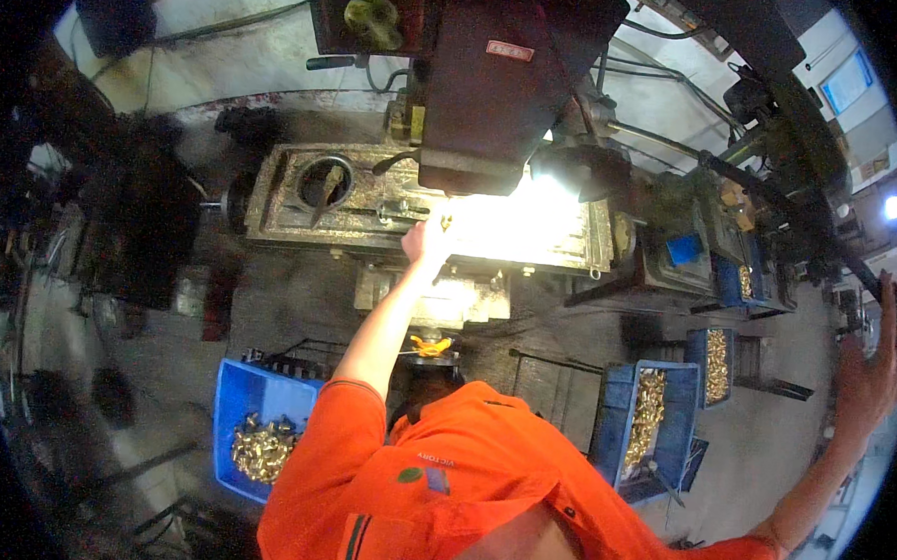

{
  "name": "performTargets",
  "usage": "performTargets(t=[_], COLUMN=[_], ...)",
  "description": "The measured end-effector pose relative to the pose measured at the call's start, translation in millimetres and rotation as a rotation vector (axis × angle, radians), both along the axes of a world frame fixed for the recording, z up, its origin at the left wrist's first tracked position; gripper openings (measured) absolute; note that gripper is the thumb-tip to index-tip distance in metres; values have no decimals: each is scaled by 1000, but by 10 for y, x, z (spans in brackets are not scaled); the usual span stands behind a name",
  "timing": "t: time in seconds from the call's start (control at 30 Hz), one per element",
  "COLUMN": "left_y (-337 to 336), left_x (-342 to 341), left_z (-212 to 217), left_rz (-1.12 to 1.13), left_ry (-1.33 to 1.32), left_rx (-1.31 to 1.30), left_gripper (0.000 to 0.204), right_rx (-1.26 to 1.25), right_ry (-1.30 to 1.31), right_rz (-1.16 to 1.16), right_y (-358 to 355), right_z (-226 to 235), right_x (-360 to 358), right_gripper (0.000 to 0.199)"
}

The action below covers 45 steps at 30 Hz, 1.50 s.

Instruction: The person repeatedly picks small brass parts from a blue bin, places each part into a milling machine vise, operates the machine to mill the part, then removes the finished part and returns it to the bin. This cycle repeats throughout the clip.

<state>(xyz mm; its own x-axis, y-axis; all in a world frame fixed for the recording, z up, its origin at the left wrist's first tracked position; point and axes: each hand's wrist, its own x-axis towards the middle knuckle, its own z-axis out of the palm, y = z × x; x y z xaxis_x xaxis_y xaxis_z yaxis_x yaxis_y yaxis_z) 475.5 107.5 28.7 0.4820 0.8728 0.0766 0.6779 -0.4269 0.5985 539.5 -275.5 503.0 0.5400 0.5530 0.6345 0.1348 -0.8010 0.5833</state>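
My left hand [427,243] reaches to the front edge of the machine table [355,238], under the dark machine head [492,92]. Its fingers are closed at a small brass-coloured piece [446,222]; strong lamp glare washes out the detail around it. Far out to the right, my right hand [873,374] is raised with its fingers stretched and apart. Its fingertips are at the end of a long dark lever [855,263] that slopes down from the machine; whether they press on it I cannot tell.
A blue bin [225,410] with brass-coloured parts stands at my left. Two more blue bins, a larger one [615,407] and a smaller one [703,366], hold similar parts at my right. A bright lamp [563,175] shines on the table. An orange-yellow object [431,347] lies below the table.
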Motion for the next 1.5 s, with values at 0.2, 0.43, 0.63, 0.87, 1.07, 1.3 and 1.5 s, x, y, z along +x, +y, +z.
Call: performTargets(t=[0.2, 0.43, 0.63, 0.87, 1.07, 1.3, 1.5], left_y=[-7, -90, -72, -99, -41, 37, 110], left_x=[-82, -36, 17, 51, 54, 80, 98], left_z=[157, 100, 76, 94, 28, -69, -205], left_rz=[64, 56, 57, 129, 100, 41, 48], left_ry=[16, -64, -31, 65, 126, 132, 201], left_rx=[-63, -74, -65, -149, -80, -137, -202], left_gripper=[45, 40, 42, 48, 46, 54, 54], right_rx=[3, 1132, 1316, 1041, 980, 1190, 1251], right_ry=[658, 1525, 1677, 1679, 1553, 1659, 1770], right_rz=[119, 85, 247, 151, 286, 315, 317], right_y=[-331, -252, -359, -542, -301, -341, -312], right_z=[-367, -2073, -3411, -3440, -3583, -3885, -3930], right_x=[-331, -572, -323, -142, -114, -105, -47], right_gripper=[70, 27, 41, 26, 6, 4, 4])
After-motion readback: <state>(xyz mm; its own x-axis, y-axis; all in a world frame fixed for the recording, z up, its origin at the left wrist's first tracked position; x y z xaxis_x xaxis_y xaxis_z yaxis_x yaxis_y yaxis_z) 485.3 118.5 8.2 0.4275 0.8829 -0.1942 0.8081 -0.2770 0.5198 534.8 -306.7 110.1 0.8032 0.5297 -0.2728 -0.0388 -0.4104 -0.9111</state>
